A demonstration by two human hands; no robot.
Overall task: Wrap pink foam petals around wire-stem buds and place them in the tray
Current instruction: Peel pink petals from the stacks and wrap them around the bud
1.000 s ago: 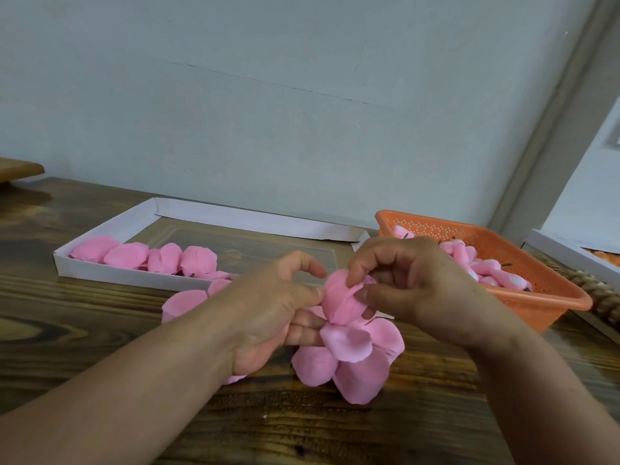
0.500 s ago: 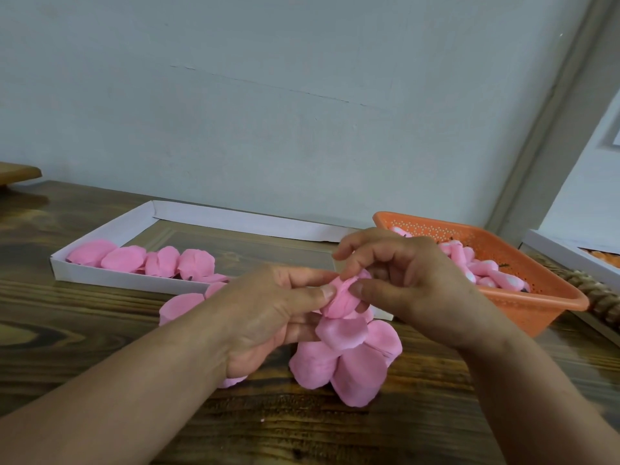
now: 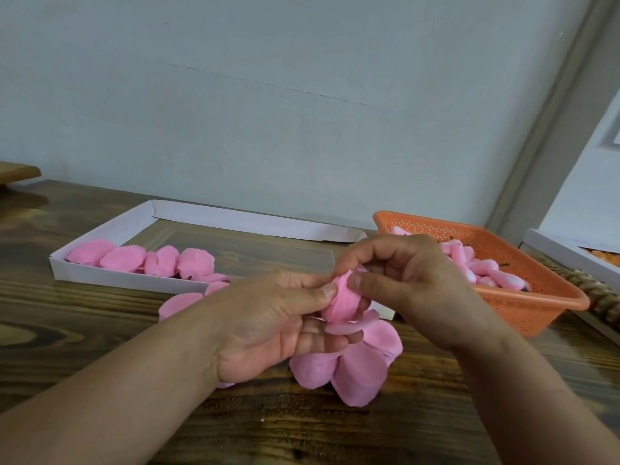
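Observation:
Over the wooden table, both hands meet on a pink foam bud (image 3: pixel 344 300) with a petal curled round it. My left hand (image 3: pixel 268 323) grips it from the left, thumb pressed on the petal's edge. My right hand (image 3: pixel 402 283) pinches it from the right with thumb and fingers. Its wire stem is hidden. Loose pink petals (image 3: pixel 355 370) lie in a heap just under the hands. The white cardboard tray (image 3: pixel 110 280) at the left holds several finished pink buds (image 3: pixel 161 260).
An orange plastic basket (image 3: pixel 523 303) with several pale pink buds stands at the right. More loose petals (image 3: pixel 181 302) lie by the tray's front edge. A white box (image 3: pixel 563 256) and a braided rope piece (image 3: pixel 600 297) sit at the far right. The wall is close behind.
The petal has been folded tighter round the bud. My left thumb has come down onto it, and my right fingers have closed in from above.

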